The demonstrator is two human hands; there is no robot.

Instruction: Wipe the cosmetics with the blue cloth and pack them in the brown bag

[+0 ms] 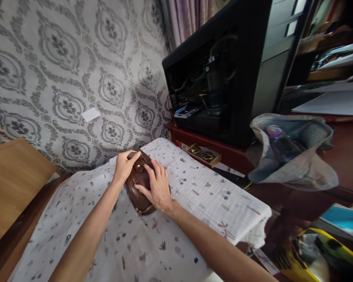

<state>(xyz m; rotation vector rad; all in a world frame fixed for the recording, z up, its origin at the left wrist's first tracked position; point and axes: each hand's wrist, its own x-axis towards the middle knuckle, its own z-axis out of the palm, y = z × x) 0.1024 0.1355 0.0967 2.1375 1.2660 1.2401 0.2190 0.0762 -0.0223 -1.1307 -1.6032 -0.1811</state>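
Observation:
A small brown leather bag (141, 180) with a rounded flap tab and metal zips lies on a white cloth (206, 188) printed with small motifs. My left hand (124, 166) grips the bag's far left edge, its thumb laid across the top by the tab. Its other fingers are mostly hidden behind the edge. On the bag's right side rests my right hand (159, 190), open, with fingers and thumb spread over the leather near the tab. The bag's underside is out of sight.
A black computer case (206, 78) stands on a reddish-brown desk to the right, with a small open drawer (206, 154) below. A pale bag (294, 156) holding a bottle sits nearby. Wooden furniture (20, 188) borders the left, and a patterned wall (76, 70) rises behind.

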